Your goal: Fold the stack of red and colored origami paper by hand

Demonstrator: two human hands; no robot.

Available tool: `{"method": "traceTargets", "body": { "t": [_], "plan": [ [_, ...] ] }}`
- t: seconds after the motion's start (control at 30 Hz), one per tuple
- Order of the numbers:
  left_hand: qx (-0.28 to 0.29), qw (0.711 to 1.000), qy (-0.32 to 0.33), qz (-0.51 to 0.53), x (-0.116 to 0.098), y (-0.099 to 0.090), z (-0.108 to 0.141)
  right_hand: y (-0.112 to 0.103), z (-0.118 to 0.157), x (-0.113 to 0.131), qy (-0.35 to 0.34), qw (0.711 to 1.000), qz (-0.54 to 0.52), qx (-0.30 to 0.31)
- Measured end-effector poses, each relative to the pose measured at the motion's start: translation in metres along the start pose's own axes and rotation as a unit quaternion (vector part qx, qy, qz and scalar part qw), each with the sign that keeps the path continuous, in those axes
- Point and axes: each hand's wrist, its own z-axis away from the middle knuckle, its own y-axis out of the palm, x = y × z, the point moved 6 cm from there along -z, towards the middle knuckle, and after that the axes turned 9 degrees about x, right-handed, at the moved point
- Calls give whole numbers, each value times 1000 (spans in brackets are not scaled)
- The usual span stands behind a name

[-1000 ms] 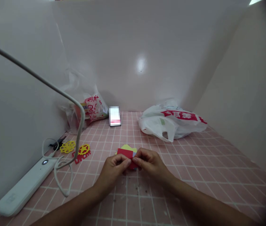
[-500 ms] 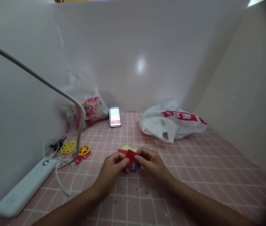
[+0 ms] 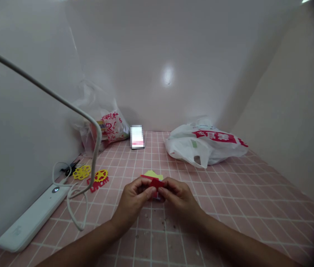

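Both of my hands pinch a small red piece of paper point(image 3: 156, 183) between thumbs and fingers, low in the middle of the view. My left hand point(image 3: 137, 193) grips its left side and my right hand point(image 3: 177, 193) its right side. Just beyond, yellow paper point(image 3: 153, 174) and more red paper lie on the pink tiled surface point(image 3: 151, 157), partly hidden by my fingers. A bit of something bluish shows below the red piece, too covered to make out.
At left are yellow cutouts point(image 3: 82, 172), a red cutout point(image 3: 99, 183), dark scissors point(image 3: 70, 169), a white power strip point(image 3: 33, 218) and a looping cable point(image 3: 96, 148). Further back stand a clear bag point(image 3: 113, 126), a lit phone point(image 3: 137, 137) and a white bag point(image 3: 184, 148).
The red piece shows less of its face and looks folded or tilted between my fingers. My hands have come closer together. The whole view has shifted slightly.
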Motion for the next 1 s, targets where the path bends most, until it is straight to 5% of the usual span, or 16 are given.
{"method": "traceTargets", "body": {
  "t": [0.3,0.6,1.0],
  "plan": [
    [-9,989,98,-108,-20,0,6,-4,3,19,-63,996,60,-18],
    [15,998,27,47,-6,0,1,1,1,19,-38,995,-78,40],
    [37,994,15,97,-1,3,1,6,0,19,-23,989,-130,62]
  ]
}}
